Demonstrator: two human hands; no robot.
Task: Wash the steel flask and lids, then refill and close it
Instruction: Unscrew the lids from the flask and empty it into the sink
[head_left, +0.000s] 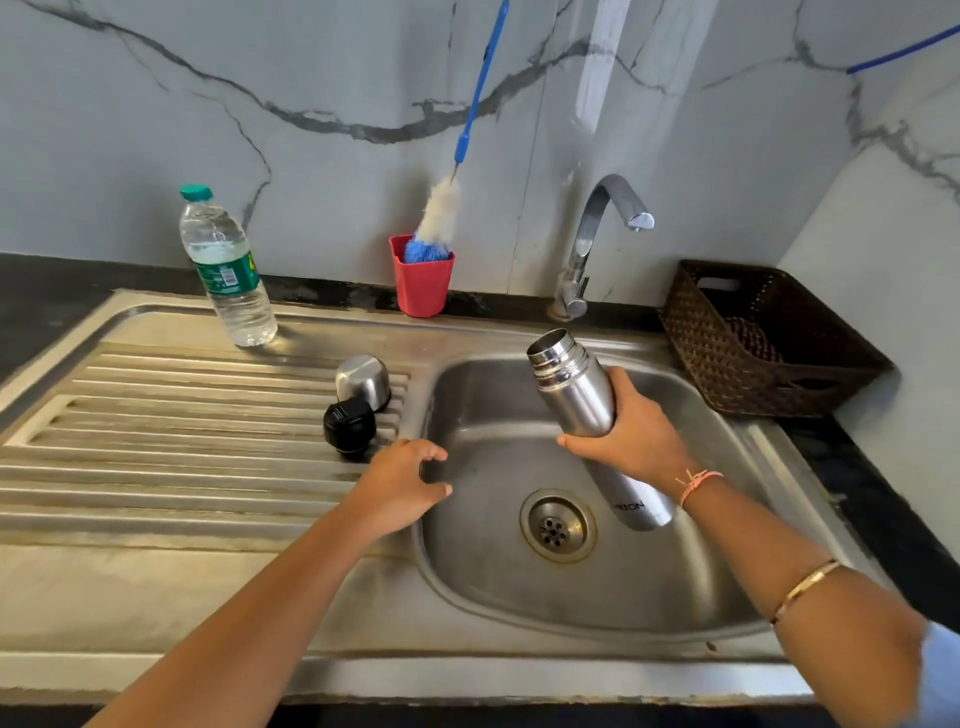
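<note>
Your right hand (631, 434) wraps the middle of the steel flask (571, 387), tilted over the sink (519, 603) basin with its open mouth toward the far left; lettering near its base, partly hidden, ends in "TON". Your left hand (400, 483), fingers loosely curled and holding nothing, hovers at the basin's left edge, near the black lid (349, 427) and steel cap (362, 382) on the drainboard (156, 441).

The steel flask (571, 395) is showing plain silver with dark lettering. The domed lid (362, 381) is showing silver, the stopper lid (349, 426) black. The cup (422, 283) is showing red, the bottle (228, 270) a green cap and label, the basket (727, 364) a dark brown weave, the wall (156, 130) grey veining on white.
</note>
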